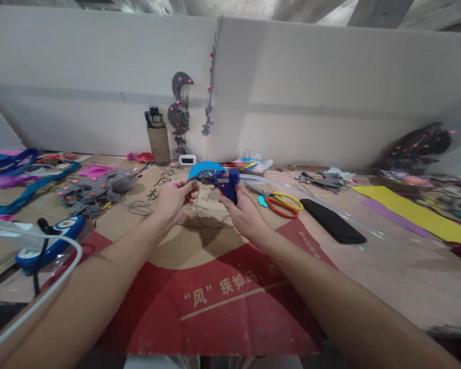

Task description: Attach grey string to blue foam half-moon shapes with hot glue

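Head view: your right hand (244,209) is wrapped around the glue gun (227,179), above the cardboard (200,246); your left hand (174,199) is pinched near its nozzle, on what I can't tell.

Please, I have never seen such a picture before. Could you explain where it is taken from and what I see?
There is no machine here: these are a person's two bare hands, seen by a camera worn on the head. The right hand holds a blue glue gun. The left hand has its fingertips pinched near the nozzle; anything between them is too small to tell. Below lies red and brown cardboard. Scissors lie to the right; a bottle stands behind.
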Motion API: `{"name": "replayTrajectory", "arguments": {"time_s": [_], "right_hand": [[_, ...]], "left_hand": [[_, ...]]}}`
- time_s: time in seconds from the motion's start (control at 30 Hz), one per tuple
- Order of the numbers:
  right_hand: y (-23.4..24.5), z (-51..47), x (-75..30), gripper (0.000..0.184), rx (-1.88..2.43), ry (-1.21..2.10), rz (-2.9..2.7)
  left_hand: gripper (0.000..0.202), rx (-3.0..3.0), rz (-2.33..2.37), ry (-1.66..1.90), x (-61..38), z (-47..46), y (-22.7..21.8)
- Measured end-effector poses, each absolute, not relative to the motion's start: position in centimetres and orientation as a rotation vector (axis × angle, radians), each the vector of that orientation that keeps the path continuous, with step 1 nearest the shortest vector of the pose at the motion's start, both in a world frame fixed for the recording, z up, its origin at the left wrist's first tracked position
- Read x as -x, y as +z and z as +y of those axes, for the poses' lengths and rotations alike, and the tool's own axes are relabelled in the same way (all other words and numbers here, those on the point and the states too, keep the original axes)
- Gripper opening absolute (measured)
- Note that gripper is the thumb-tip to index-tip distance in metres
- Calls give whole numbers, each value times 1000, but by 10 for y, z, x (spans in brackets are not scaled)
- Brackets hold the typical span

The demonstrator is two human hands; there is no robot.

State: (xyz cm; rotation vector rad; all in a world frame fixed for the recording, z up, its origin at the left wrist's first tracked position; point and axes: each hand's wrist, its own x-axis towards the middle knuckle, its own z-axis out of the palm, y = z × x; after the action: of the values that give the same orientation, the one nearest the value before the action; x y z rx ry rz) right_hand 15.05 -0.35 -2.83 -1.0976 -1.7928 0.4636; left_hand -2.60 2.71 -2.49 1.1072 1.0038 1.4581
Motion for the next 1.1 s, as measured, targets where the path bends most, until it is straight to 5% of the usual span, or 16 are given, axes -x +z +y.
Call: {"name": "replayTrajectory", "arguments": {"time_s": [0.8, 1.1], "right_hand": [[-28, 1, -153, 37, 1110, 489, -1727], [-50, 24, -153, 14, 1284, 1120, -1371]], "left_hand": [[16, -1098, 1019, 1526, 32, 28, -16], [15, -1119, 1042, 1536, 32, 30, -17]]}}
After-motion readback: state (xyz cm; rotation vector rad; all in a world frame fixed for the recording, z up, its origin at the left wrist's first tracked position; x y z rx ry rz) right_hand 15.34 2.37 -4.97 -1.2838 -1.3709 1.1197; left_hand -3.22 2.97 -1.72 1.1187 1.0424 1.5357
